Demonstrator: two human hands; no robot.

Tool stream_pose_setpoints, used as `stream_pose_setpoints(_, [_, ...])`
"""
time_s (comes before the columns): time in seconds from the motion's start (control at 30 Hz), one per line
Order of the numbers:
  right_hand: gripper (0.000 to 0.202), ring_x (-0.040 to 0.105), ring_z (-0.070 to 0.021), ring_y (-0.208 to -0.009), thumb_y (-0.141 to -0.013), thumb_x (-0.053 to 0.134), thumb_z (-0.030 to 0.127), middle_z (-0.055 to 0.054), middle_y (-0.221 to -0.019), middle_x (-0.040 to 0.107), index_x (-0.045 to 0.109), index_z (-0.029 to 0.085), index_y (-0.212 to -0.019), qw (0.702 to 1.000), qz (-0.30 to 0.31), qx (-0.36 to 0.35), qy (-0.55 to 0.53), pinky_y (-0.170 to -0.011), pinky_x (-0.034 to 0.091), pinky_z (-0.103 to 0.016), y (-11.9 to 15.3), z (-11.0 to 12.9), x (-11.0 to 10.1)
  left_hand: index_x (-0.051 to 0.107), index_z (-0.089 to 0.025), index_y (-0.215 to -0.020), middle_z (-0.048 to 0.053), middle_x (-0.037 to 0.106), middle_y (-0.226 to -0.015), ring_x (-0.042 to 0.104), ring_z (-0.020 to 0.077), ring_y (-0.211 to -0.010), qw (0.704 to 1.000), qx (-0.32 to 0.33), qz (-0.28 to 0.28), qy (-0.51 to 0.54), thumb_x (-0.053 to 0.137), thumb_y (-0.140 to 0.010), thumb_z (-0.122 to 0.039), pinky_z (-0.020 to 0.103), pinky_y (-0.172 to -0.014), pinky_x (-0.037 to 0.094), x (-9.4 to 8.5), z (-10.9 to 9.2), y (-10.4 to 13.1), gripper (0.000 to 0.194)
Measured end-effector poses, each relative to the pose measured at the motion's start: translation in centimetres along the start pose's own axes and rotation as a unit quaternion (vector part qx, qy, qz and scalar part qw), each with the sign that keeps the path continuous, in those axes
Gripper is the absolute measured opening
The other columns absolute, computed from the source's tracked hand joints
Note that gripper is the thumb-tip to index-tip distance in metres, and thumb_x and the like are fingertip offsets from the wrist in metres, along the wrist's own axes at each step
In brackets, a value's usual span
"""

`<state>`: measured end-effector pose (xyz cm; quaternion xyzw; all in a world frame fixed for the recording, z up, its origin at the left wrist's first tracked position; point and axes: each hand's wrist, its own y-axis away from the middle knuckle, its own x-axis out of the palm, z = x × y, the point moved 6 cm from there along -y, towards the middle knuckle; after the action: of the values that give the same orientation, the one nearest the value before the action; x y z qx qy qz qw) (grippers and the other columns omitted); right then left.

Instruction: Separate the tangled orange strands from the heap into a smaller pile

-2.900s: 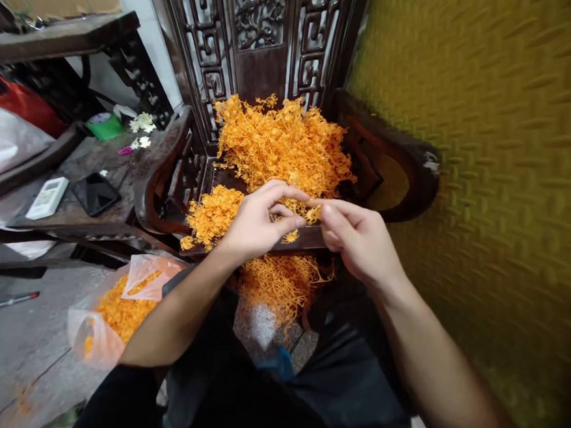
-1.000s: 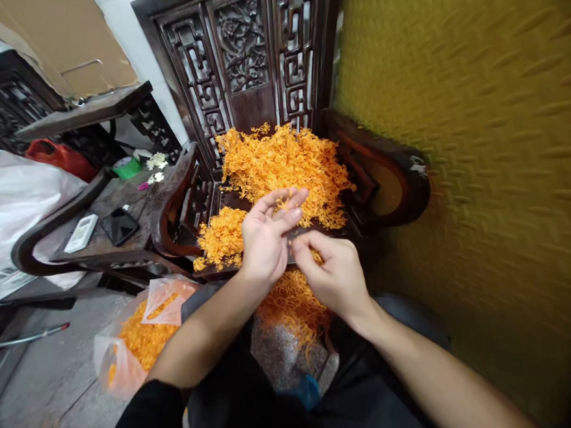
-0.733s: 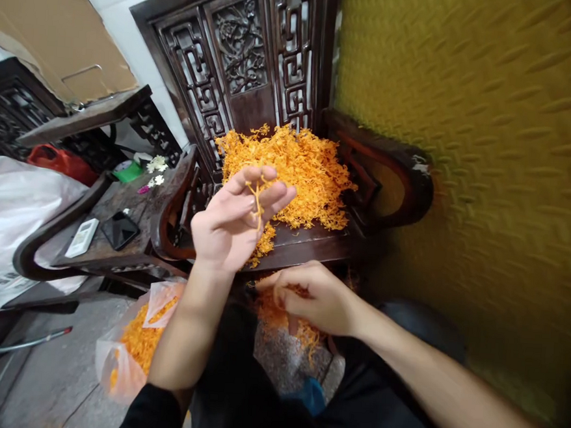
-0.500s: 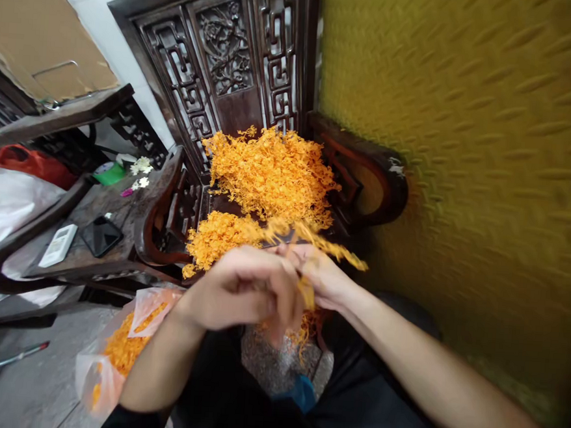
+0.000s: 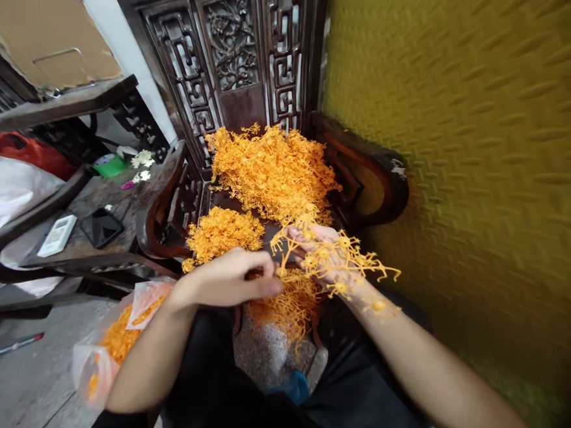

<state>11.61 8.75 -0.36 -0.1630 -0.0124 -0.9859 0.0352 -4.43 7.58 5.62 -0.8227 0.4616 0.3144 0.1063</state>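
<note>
My right hand (image 5: pixel 313 239) is closed around a thin, branching orange plastic flower spray (image 5: pixel 344 254), its small flowers spreading over the palm and wrist. Beside it, my left hand (image 5: pixel 235 276) has curled fingers and a thumb pinched at the near end of this spray; the exact contact at the fingertips is hard to see. Under both hands lies a tangle of orange stems (image 5: pixel 289 305). Ahead, on the seat of a dark carved wooden chair (image 5: pixel 239 106), rest a large heap of orange plastic pieces (image 5: pixel 273 171) and a smaller heap (image 5: pixel 225 234).
To the left, a wooden side table (image 5: pixel 114 205) carries a black phone (image 5: pixel 101 227), a white remote-like device (image 5: pixel 58 236) and a green roll (image 5: pixel 110 165). A plastic bag (image 5: pixel 93 370) with orange pieces sits on the floor. A yellow patterned metal panel (image 5: pixel 465 155) stands close at right.
My left hand has drawn back left and away from my right hand. The spray now shows spread over my right palm and wrist, and the stem tangle below is more exposed.
</note>
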Motion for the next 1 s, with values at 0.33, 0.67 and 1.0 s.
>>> stream_pose_setpoints(0.33, [0.026, 0.073, -0.0238, -0.089, -0.085, 0.075, 0.042, -0.006, -0.089, 0.078, 0.079, 0.017, -0.093, 0.966, 0.017, -0.101, 0.239, -0.085, 0.057, -0.035, 0.1, 1.1, 0.5, 0.066, -0.017, -0.089, 0.005, 0.077, -0.078, 0.072, 0.0150, -0.073, 0.902, -0.052, -0.316, 0.290, 0.082, -0.082, -0.047, 0.027, -0.072, 0.056, -1.3, 3.6, -2.4, 0.035])
stream_pose_setpoints(0.67, [0.052, 0.056, -0.0080, -0.051, -0.081, 0.084, 0.052, -0.008, -0.093, 0.075, 0.073, 0.015, -0.115, 0.997, -0.049, -0.022, 0.054, -0.041, 0.042, -0.022, 0.0, 0.7, -2.0, 0.071, -0.017, -0.090, 0.009, 0.081, -0.103, 0.074, 0.0161, -0.080, 0.878, -0.006, -0.354, 0.322, 0.072, -0.081, -0.020, 0.029, -0.069, 0.061, -2.4, 3.6, -1.0, 0.009])
stream_pose_setpoints(1.0, [0.059, 0.015, -0.0012, -0.041, -0.068, 0.092, 0.060, 0.013, -0.052, 0.030, 0.050, 0.020, -0.076, 0.984, 0.017, 0.132, -0.119, -0.038, 0.007, -0.018, 0.0, 0.5, -1.8, 0.075, -0.016, -0.072, 0.008, 0.073, -0.079, 0.067, 0.0162, -0.079, 0.965, 0.091, -0.167, 0.182, 0.055, -0.104, -0.042, 0.032, -0.080, 0.052, -0.8, 0.4, -1.0, 0.046])
